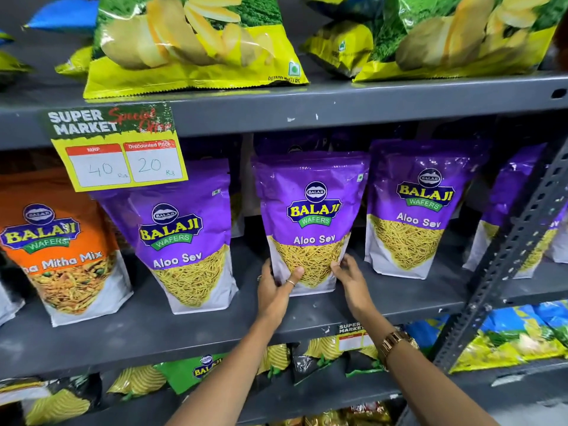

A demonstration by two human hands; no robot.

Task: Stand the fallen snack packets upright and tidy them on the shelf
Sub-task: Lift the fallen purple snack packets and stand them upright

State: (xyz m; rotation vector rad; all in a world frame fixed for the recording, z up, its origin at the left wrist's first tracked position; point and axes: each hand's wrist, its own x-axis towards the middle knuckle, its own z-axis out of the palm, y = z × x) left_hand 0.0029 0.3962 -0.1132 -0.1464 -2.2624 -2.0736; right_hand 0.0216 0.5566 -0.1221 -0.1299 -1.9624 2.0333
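Note:
A purple Aloo Sev packet (310, 207) stands upright in the middle of the grey shelf (153, 330). My left hand (276, 290) grips its lower left corner with the thumb across the front. My right hand (350, 276) holds its lower right edge. To its left stands another purple Aloo Sev packet (184, 241), leaning slightly, and an orange Mitha Mix packet (61, 256) beside that. On the right stands a third purple packet (415, 210), upright, and one more purple packet (516, 216) partly hidden by the shelf post.
A slotted grey shelf post (516, 241) slants down the right side. A price tag (120, 149) hangs from the shelf above, where yellow-green wafer bags (190, 44) lie. Green, black and blue packets (209, 370) fill the lower shelf.

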